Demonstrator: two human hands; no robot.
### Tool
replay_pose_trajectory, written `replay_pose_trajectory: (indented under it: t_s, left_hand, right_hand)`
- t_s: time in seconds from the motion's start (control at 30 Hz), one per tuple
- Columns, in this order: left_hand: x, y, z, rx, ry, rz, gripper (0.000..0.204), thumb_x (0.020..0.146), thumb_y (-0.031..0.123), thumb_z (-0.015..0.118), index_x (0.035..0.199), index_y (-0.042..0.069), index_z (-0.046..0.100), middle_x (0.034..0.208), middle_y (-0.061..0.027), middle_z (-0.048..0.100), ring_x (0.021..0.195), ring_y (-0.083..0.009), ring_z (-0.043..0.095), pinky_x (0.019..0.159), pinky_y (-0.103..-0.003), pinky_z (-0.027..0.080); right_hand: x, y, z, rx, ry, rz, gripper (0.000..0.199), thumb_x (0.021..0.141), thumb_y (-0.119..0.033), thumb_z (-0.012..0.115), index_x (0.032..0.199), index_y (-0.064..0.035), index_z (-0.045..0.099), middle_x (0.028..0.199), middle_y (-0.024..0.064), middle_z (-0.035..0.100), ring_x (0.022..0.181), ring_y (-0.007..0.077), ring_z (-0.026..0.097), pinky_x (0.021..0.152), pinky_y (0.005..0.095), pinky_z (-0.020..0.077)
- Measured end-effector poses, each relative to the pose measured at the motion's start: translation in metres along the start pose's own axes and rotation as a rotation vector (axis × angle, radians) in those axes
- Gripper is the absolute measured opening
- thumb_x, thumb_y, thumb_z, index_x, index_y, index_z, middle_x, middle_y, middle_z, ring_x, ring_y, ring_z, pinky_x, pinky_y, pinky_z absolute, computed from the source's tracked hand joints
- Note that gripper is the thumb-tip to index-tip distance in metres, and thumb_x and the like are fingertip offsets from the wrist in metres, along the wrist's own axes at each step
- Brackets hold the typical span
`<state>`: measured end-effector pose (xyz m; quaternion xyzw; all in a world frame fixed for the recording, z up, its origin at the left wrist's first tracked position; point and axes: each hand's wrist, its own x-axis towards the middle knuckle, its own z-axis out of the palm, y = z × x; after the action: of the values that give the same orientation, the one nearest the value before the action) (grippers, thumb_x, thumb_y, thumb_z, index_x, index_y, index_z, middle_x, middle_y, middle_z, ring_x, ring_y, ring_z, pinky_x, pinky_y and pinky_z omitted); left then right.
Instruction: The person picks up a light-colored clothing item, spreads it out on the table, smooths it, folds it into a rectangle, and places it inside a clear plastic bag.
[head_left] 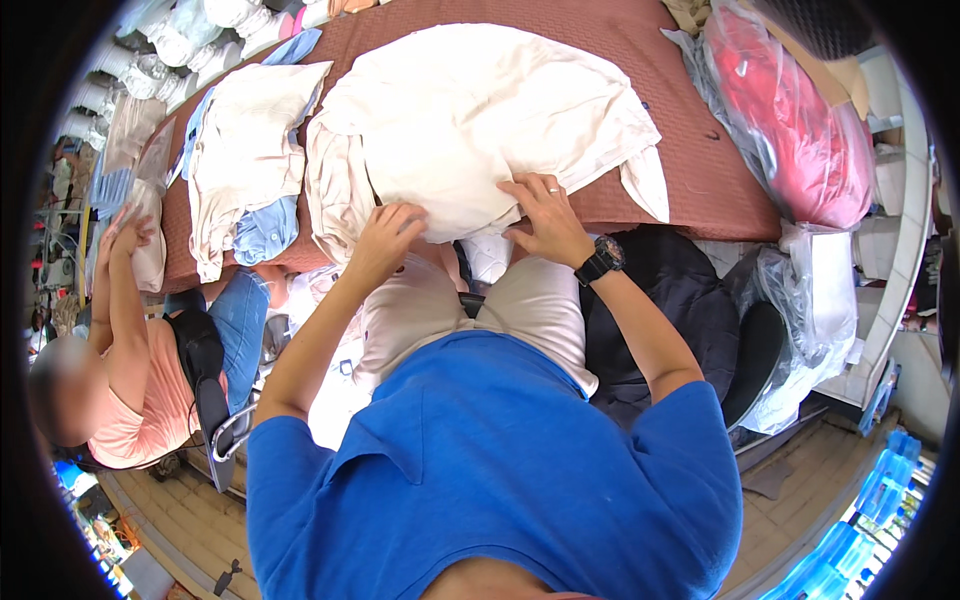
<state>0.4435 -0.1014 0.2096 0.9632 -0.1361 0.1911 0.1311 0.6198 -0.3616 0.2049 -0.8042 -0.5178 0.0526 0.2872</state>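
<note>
A cream long-sleeved shirt (450, 120) lies spread on the table in front of me, one sleeve stretching to the right. Its near edge hangs slightly over the table edge. My left hand (388, 240) is closed on that near edge, with bent fingers on the cloth. A little to the right, my right hand (548, 222), with a ring and a black wristwatch (602, 260), grips the same edge between fingers and thumb. Part of each grip is hidden by the cloth.
A brown textured cloth (690, 150) covers the table. Cream and light blue shirts (245, 150) are stacked to the left, near a seated person (150, 390) with raised arms. Plastic-wrapped red goods (790, 110) stand right. A black chair (660, 330) is beside my right arm.
</note>
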Motion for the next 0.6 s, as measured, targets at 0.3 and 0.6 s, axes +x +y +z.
replay_pose_trajectory:
  t_s: [0.3, 0.6]
  left_hand:
    - [0.045, -0.035, -0.039, -0.528, 0.525, -0.44, 0.01, 0.097, -0.008, 0.051, 0.099, -0.001, 0.057, 0.096, -0.0111, 0.062, 0.085, -0.0214, 0.063, 0.078, -0.028, 0.049]
    - [0.021, -0.087, -0.051, -0.369, 0.364, -0.675, 0.017, 0.086, 0.0, 0.069, 0.101, 0.0, 0.061, 0.099, -0.0135, 0.062, 0.094, -0.0264, 0.06, 0.085, -0.033, 0.046]
  right_hand:
    - [0.008, 0.024, 0.002, -0.029, 0.225, 0.019, 0.07, 0.08, -0.034, 0.08, 0.14, -0.0108, 0.052, 0.133, 0.0143, 0.052, 0.12, 0.0383, 0.047, 0.102, 0.0501, 0.0411]
    - [0.01, 0.135, -0.07, -0.553, 0.428, 0.189, 0.023, 0.082, -0.01, 0.069, 0.105, -0.0124, 0.07, 0.119, 0.008, 0.062, 0.11, 0.035, 0.054, 0.089, 0.0485, 0.0464]
